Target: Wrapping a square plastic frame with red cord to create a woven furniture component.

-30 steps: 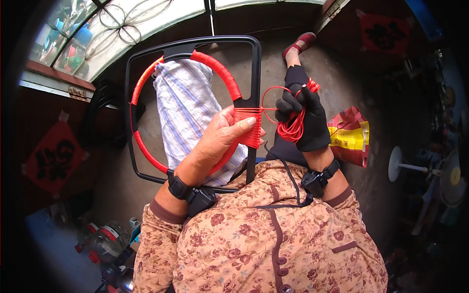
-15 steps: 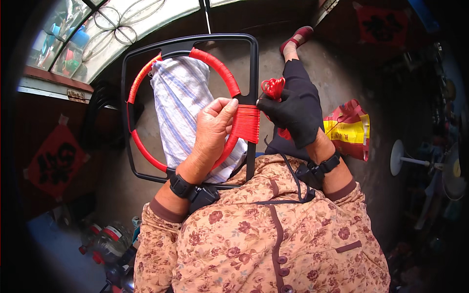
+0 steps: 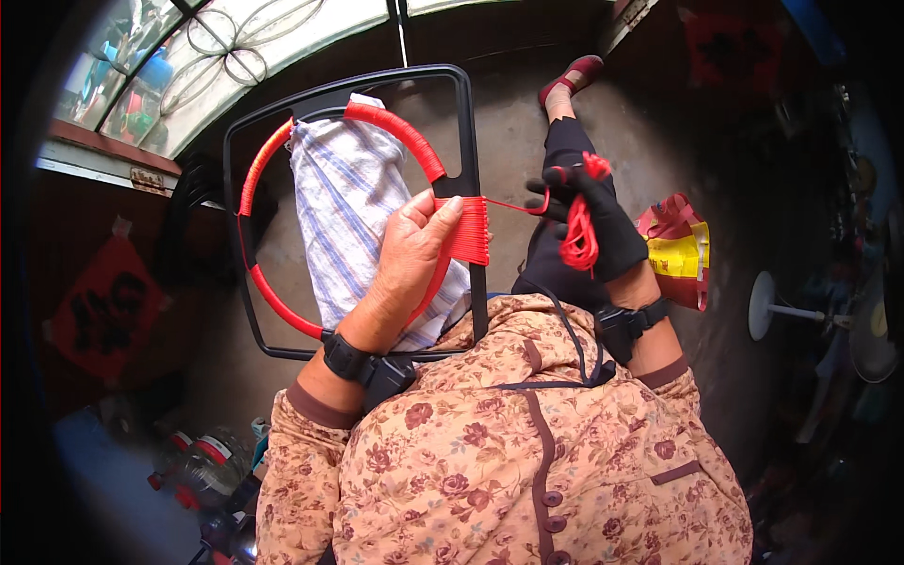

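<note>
A black rectangular frame (image 3: 470,132) with a round inner ring (image 3: 400,131) leans over my lap, the ring mostly wrapped in red cord. At its right side, red cord wrapping (image 3: 470,233) joins the ring to the outer bar in a tight band. My bare left hand (image 3: 421,231) pinches the top left edge of this band between thumb and fingers. Out to the right, my right hand (image 3: 603,221) in a black glove holds a looped bundle of red cord (image 3: 579,240). A single strand runs taut from the band to the gloved fingers. A striped cloth (image 3: 344,207) lies behind the ring.
A red and yellow bag (image 3: 680,252) stands on the floor right of my leg (image 3: 570,160). Plastic bottles (image 3: 212,461) sit at lower left. A white fan-like object (image 3: 765,306) is at the right. A window with metal scrollwork (image 3: 226,52) is at upper left.
My right hand has moved right, away from the band, drawing the strand out, and the cord bundle now hangs in front of the glove. The frame has shifted slightly left.
</note>
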`<state>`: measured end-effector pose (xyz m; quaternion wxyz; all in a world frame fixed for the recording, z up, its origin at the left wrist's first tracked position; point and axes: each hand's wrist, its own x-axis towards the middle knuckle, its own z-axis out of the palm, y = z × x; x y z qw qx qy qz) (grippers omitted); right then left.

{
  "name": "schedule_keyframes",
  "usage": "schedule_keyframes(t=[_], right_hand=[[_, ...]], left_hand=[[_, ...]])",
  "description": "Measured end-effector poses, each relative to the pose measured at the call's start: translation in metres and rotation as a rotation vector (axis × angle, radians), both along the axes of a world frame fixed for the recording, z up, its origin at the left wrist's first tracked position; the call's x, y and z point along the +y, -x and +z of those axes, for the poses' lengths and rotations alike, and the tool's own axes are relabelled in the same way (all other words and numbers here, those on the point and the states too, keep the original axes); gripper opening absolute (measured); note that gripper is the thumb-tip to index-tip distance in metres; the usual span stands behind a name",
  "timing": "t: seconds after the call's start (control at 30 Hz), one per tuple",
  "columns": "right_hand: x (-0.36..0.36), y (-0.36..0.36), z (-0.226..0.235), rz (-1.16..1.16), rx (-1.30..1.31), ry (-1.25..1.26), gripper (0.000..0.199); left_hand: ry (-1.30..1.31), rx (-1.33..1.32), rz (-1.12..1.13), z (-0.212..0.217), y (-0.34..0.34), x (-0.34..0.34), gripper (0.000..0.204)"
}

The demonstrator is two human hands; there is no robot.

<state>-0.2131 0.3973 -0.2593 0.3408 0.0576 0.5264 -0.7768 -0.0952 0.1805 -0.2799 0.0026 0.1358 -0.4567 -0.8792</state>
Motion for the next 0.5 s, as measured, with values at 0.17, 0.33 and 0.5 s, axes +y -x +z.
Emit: schedule_keyframes(t=[0.17, 0.33, 0.5], right_hand=[[0.055, 0.045, -0.023, 0.114, 0.3, -0.558, 0.031], [0.003, 0.042, -0.012, -0.165, 1.509, -0.883, 0.029], [-0.064, 0.006, 0.051, 0.157, 2.244, -0.658, 0.034]], left_hand=[[-0.048, -0.032, 0.042, 0.003, 0.002, 0.0, 0.034], [-0.034, 0.053, 0.152, 0.002, 0.004, -0.001, 0.034], [0.045, 0.135, 0.304, 0.007, 0.006, 0.005, 0.036]])
